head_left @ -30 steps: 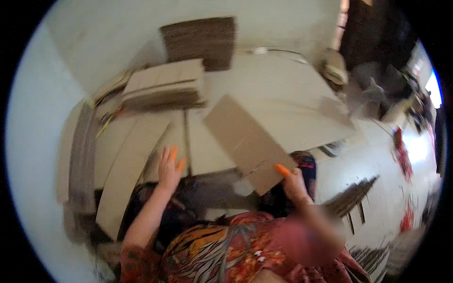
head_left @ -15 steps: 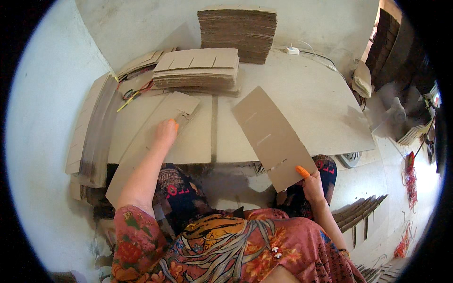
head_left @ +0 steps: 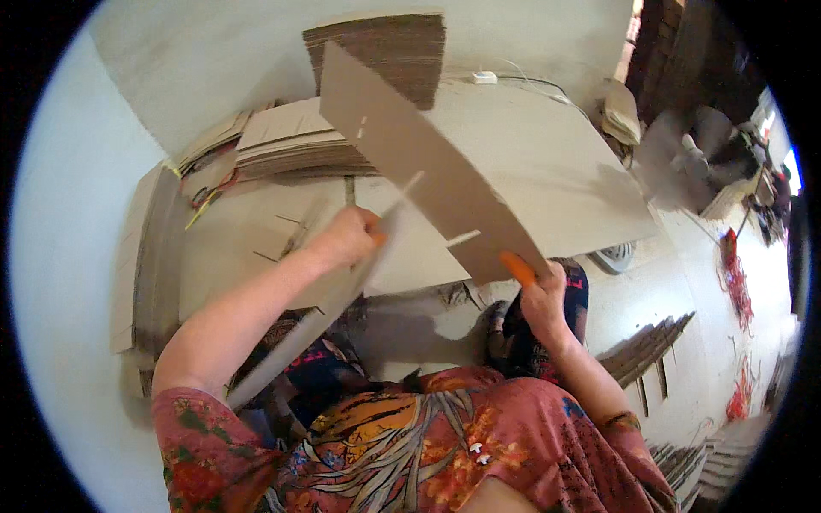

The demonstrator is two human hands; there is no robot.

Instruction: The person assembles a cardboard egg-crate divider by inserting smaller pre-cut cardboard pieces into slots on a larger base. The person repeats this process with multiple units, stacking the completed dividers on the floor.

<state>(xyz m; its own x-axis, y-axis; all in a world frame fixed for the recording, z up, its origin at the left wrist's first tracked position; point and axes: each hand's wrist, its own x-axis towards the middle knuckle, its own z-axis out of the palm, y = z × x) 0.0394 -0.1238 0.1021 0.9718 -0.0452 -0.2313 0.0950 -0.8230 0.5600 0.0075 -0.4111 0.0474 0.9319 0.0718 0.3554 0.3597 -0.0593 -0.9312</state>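
My right hand [head_left: 546,299], an orange cover on its thumb, grips the lower end of a brown slotted cardboard sheet [head_left: 445,192]. The sheet slants up and to the left over the table, its slots along the lower edge. My left hand [head_left: 346,238] is closed, also with orange on a finger, at the upper end of a second cardboard sheet [head_left: 308,333]. That one is seen almost edge-on, blurred, and slopes down toward my lap. The two sheets come close to each other near the left hand; whether they touch I cannot tell.
On the table [head_left: 547,171] lie a slotted cardboard stack [head_left: 295,158] and, against the wall, a taller stack [head_left: 406,56]. More cardboard [head_left: 150,265] stands at the left. A fan [head_left: 691,158], red string [head_left: 733,274] and slotted cardboard pieces [head_left: 646,352] are at the right.
The right-hand sheet has swung up and left, its far end rising in front of the tall stack. My left hand has moved right and tipped its sheet nearly on edge. The view has shifted slightly.
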